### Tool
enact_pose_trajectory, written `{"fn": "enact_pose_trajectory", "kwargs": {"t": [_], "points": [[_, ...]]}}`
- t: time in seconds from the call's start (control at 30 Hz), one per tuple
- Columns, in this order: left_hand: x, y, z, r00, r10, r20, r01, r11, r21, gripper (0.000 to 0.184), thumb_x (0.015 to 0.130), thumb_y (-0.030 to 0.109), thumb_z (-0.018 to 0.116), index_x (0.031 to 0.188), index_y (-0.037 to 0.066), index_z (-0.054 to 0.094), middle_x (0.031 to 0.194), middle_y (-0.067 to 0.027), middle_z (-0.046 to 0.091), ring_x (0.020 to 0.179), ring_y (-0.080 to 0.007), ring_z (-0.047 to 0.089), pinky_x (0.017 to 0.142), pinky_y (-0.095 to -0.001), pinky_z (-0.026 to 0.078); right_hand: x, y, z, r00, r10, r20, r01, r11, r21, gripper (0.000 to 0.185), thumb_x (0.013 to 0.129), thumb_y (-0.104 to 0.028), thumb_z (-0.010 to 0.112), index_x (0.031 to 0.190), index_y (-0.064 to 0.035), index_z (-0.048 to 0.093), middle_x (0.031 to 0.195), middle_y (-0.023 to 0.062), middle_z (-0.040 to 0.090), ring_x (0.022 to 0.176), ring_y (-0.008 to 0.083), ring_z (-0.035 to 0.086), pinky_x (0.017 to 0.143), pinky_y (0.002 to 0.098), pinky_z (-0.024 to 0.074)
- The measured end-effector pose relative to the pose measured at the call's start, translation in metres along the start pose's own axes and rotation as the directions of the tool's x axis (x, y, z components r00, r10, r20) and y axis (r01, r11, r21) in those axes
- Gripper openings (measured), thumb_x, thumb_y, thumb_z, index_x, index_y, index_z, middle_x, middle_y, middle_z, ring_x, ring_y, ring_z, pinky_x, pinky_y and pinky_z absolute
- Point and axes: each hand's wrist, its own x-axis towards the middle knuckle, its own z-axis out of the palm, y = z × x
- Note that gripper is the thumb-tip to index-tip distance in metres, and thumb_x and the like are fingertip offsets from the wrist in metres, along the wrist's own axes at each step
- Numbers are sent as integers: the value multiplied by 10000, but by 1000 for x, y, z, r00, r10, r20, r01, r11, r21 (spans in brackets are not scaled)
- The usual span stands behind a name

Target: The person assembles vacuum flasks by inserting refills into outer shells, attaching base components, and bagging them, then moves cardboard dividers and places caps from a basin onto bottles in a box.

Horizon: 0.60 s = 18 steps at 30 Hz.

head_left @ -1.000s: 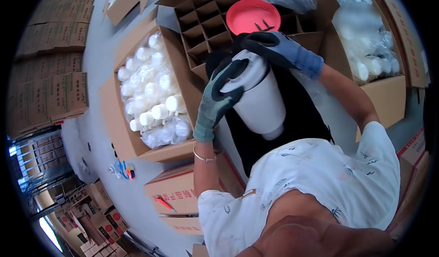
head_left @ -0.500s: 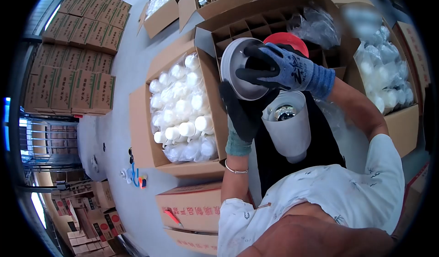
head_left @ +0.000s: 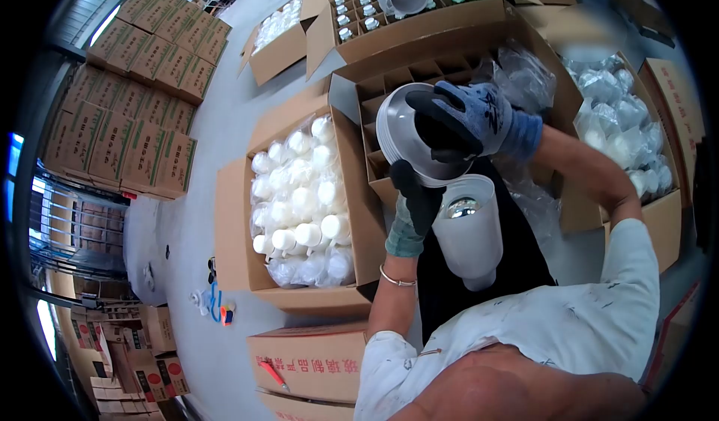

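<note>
The white vessel (head_left: 472, 245) lies on your lap, its open mouth facing away from you, with a shiny rounded piece (head_left: 462, 208) showing inside. Just beyond its mouth is a nested stack of grey bowls (head_left: 407, 133), tilted. Your gloved right hand (head_left: 475, 118) reaches into the top bowl with bent fingers; you cannot tell whether they pinch anything. Your gloved left hand (head_left: 412, 208), beside the vessel, has its thumb up at the stack's lower rim; the other fingers are hidden, so you cannot tell how far they close. Beyond the vessel stands a divided carton (head_left: 372, 112) with a clear plastic bag (head_left: 530, 78) over it. Left of the vessel, an open carton (head_left: 359, 219) holds white-topped items (head_left: 299, 170) in plastic.
</note>
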Motion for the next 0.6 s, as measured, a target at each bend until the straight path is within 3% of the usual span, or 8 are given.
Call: {"fn": "enact_pose_trajectory", "kwargs": {"t": [0.1,0.17,0.2,0.27,0.33,0.4,0.43,0.6], "points": [[7,28,39,987,97,-130,-138,924,-357,714,917,602,400,1405,84,331,1332,-88,443,1194,-224,477,1013,-392,406,-8,-11,6,976,204,78,-209,975,73,667,744,-384,714,1257,-38,465,1004,169,566,755,276,634,590,346,513],[11,14,43,968,133,-211,-197,928,-316,700,900,511,508,1418,83,311,1335,-84,445,1196,-228,474,1017,-395,403,-10,-13,16,948,305,88,-318,902,292,652,744,-324,720,1266,-35,458,1032,172,575,781,297,631,643,346,512],[17,-9,34,951,152,-268,-205,962,-180,726,876,455,581,1429,82,294,1343,-84,441,1200,-234,471,1022,-398,398,-10,-13,23,938,342,51,-323,814,482,648,744,-290,721,1276,-34,454,1050,173,580,800,311,630,672,343,511],[24,3,46,826,516,-228,-433,839,330,905,701,265,812,1427,70,308,1365,-99,436,1219,-239,451,1024,-391,396,-24,-14,37,899,438,11,-312,621,719,696,734,-254,735,1318,-39,423,1144,160,560,925,303,599,783,341,489],[38,40,40,672,729,129,-480,296,826,908,526,323,889,1317,105,497,1375,-156,434,1246,-367,407,1045,-479,342,-50,-17,55,843,538,-11,-285,464,839,799,714,-251,762,1382,-49,371,1297,132,513,1137,258,539,945,342,449],[41,47,21,635,631,446,-582,10,813,816,453,396,886,1196,171,633,1400,-158,424,1275,-488,326,1063,-592,241,-63,-14,50,816,450,362,-309,-190,932,732,760,-153,734,1390,-71,370,1330,108,496,1197,216,506,1022,349,422],[35,58,21,705,486,517,-602,25,798,784,469,472,861,1182,226,646,1397,-85,451,1297,-436,338,1071,-580,235,-66,-13,38,802,329,499,-342,-433,834,649,809,-75,695,1381,-90,389,1322,102,504,1208,203,501,1048,355,415],[27,76,30,687,191,701,-709,-32,704,750,541,537,810,1231,330,603,1379,7,476,1262,-331,404,1046,-505,295,-104,-1,56,810,-28,586,-513,-516,685,591,832,-75,668,1364,-93,409,1304,100,519,1190,204,519,1022,350,441]]}}
